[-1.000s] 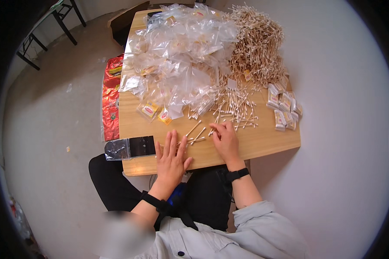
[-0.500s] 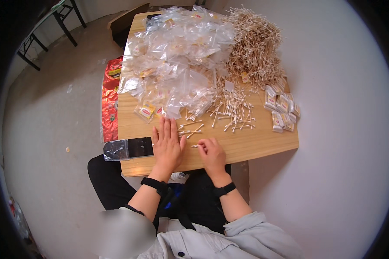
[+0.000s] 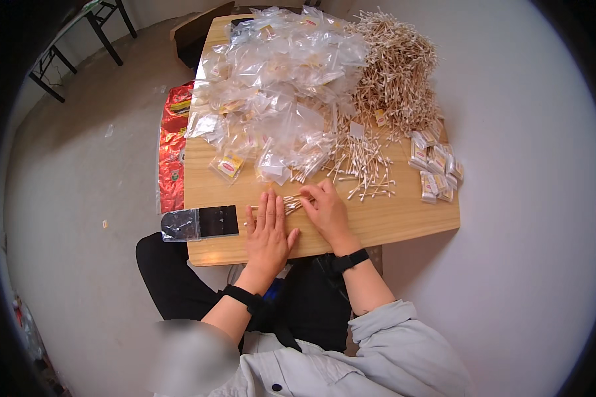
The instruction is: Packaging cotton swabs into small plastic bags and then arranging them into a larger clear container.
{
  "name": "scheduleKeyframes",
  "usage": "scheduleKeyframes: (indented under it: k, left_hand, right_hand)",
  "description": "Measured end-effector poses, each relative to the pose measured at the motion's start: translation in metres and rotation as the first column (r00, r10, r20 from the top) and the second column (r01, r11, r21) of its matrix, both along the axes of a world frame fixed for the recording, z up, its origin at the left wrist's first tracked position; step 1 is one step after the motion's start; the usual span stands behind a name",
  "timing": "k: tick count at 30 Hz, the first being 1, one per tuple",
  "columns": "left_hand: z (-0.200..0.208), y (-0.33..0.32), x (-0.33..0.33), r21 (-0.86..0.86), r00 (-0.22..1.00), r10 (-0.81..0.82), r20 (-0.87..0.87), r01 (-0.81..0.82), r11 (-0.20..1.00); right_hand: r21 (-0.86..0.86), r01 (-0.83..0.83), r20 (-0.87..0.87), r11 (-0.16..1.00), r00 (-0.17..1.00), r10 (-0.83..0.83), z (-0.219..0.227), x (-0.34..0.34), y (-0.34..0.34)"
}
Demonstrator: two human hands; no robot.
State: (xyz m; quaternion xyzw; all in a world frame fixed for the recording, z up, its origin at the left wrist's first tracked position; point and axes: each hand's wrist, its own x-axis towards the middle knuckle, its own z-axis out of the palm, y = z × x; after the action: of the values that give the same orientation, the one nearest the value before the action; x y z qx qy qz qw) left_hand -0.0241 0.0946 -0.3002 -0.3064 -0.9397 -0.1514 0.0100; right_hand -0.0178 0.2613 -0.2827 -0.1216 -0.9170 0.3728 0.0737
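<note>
My left hand [image 3: 267, 233] lies flat on the wooden table, fingers stretched out, over the left ends of a small bunch of cotton swabs [image 3: 293, 204]. At the right end of that bunch, my right hand [image 3: 327, 213] has its fingers bent and closed on the swabs; how many it grips is hidden. A loose spread of cotton swabs [image 3: 361, 164] lies just beyond the right hand. Left of my left hand rests a flat black and clear plastic pouch [image 3: 217, 221].
Clear plastic bags [image 3: 288, 73] are heaped over the table's far part. A tall pile of cotton swabs [image 3: 397, 73] stands at the back right, with several filled small packs [image 3: 437, 165] near the right edge. Red packaging [image 3: 172, 152] hangs along the table's left side.
My right hand has moved forward to the swab bunch, away from the near part of the table. My left hand has shifted slightly right and nearer to me, still flat.
</note>
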Motion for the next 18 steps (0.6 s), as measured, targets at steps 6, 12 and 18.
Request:
scheduleKeyframes:
  k: [6,12,18]
  left_hand:
    - [0.005,-0.003,0.012,-0.027,0.999,-0.024,0.04,0.025,0.999]
    - [0.008,-0.017,0.012,0.027,0.996,-0.037,0.087,0.034,0.999]
    - [0.005,-0.032,0.026,-0.049,0.994,-0.068,0.085,0.072,0.996]
  right_hand:
    - [-0.074,0.127,-0.094,0.989,0.987,-0.133,-0.002,0.031,-0.004]
    - [0.005,0.226,-0.104,0.974,0.969,-0.225,-0.003,0.05,0.003]
    - [0.047,0.323,-0.153,0.945,0.937,-0.313,-0.011,0.04,0.001]
